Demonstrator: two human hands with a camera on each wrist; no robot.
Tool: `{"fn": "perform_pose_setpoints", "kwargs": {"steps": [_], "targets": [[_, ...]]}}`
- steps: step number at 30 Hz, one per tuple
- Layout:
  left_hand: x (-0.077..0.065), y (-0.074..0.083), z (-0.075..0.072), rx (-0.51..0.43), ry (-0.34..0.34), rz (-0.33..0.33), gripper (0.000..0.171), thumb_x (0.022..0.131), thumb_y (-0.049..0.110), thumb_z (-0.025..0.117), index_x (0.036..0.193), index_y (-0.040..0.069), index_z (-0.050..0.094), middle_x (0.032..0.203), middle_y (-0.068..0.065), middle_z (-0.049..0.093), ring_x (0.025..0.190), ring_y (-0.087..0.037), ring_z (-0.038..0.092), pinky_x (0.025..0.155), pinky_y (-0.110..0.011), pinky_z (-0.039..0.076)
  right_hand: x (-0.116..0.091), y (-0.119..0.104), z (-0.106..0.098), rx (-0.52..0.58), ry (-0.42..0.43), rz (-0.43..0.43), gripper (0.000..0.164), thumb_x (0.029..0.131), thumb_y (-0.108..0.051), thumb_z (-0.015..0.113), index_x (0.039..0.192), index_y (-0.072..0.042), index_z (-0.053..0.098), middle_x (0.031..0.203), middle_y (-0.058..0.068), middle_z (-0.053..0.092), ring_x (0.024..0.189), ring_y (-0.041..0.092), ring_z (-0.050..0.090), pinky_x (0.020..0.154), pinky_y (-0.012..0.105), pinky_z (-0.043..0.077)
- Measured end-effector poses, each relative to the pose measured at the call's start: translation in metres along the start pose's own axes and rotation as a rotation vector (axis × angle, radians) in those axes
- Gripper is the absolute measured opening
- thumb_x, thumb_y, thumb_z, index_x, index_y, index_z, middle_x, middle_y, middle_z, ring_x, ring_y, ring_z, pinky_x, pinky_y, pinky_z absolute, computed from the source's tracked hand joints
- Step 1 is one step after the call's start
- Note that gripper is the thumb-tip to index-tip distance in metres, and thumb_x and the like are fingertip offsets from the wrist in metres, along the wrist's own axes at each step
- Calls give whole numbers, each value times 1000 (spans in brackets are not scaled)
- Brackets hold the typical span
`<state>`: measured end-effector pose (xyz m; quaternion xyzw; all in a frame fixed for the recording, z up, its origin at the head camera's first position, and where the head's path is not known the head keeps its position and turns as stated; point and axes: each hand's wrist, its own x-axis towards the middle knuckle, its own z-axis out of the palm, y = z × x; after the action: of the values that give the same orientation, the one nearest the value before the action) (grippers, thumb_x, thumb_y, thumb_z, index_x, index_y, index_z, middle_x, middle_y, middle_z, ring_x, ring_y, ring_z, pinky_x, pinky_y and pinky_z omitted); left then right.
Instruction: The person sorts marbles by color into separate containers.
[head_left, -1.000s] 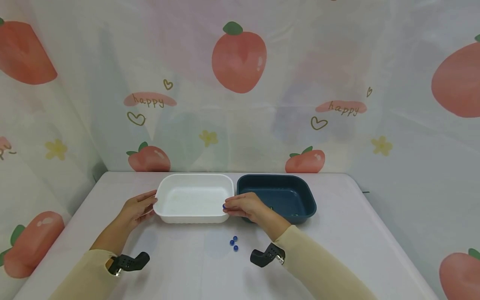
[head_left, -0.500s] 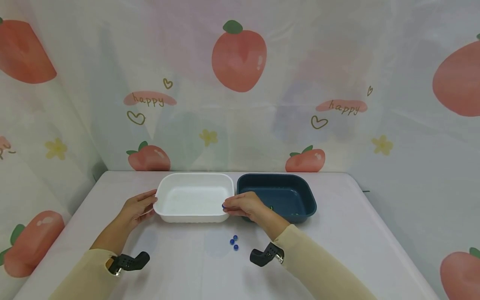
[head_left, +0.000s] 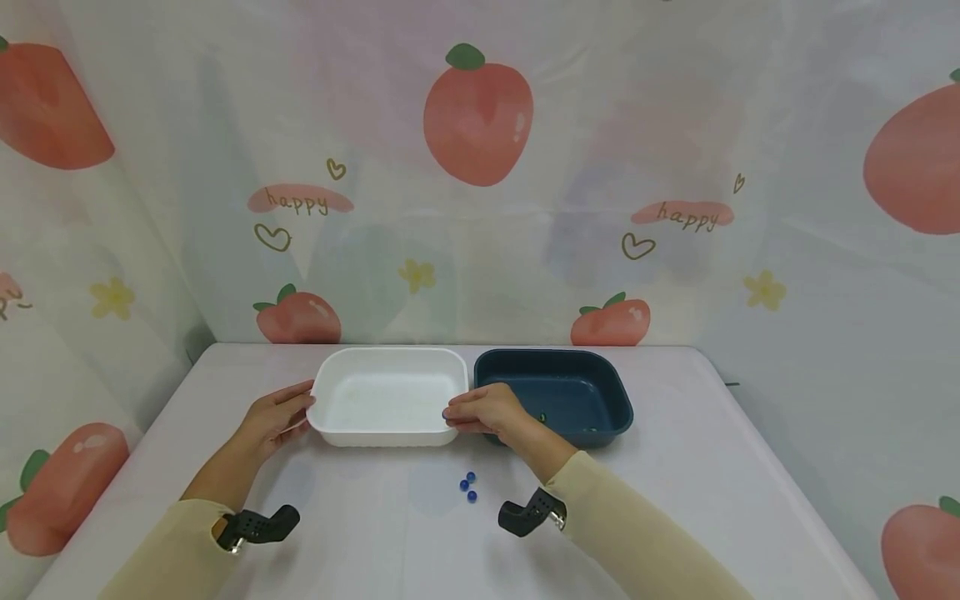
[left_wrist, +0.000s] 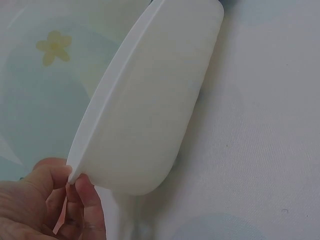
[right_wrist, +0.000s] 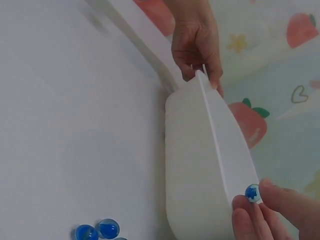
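A white plastic basin (head_left: 386, 398) stands near the back of the table. My left hand (head_left: 273, 423) grips its left rim, thumb on top and fingers beneath the lip, as the left wrist view shows. At the basin's right rim, my right hand (head_left: 489, 410) pinches a clear marble with blue inside (right_wrist: 252, 193) between thumb and fingertips. On the table in front lie several blue marbles (head_left: 464, 485), loose and close together; two show best in the right wrist view.
A dark blue basin (head_left: 600, 392) stands right beside the white one, partly behind my right hand and wrist. Small green marbles (head_left: 542, 417) lie inside it. A fruit-patterned cloth (head_left: 480, 275) hangs behind the table's far edge.
My right fingertips have shifted slightly left at the white basin's rim, with the marble still pinched. My left hand and both basins have stayed put.
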<state>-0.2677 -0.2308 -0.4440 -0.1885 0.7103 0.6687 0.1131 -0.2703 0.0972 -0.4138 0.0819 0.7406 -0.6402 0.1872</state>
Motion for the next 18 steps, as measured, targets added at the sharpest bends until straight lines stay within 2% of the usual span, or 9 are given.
{"fn": "perform_pose_setpoints", "kwargs": {"steps": [3, 7, 18], "targets": [[0, 0, 0, 17, 6, -2, 57, 97, 24, 63, 148, 8, 43, 134, -10, 56, 90, -8, 58, 75, -19, 56, 0, 0, 0, -13, 8, -5, 24, 83, 0, 76, 105, 8, 72, 96, 19, 74, 75, 16, 74, 67, 26, 60], [1, -1, 1, 33, 14, -8, 57, 98, 25, 62, 149, 9, 42, 147, -15, 46, 94, -10, 58, 76, -19, 56, -1, 1, 0, -9, 5, -5, 25, 83, 1, 75, 107, 9, 71, 97, 20, 74, 77, 18, 74, 68, 26, 60], [2, -1, 0, 14, 14, -12, 59, 96, 25, 65, 148, 9, 43, 134, -7, 56, 90, -8, 59, 77, -20, 57, -3, 2, -2, 18, -16, -23, 25, 86, 1, 72, 109, 11, 69, 101, 22, 73, 90, 26, 74, 76, 31, 60]]}}
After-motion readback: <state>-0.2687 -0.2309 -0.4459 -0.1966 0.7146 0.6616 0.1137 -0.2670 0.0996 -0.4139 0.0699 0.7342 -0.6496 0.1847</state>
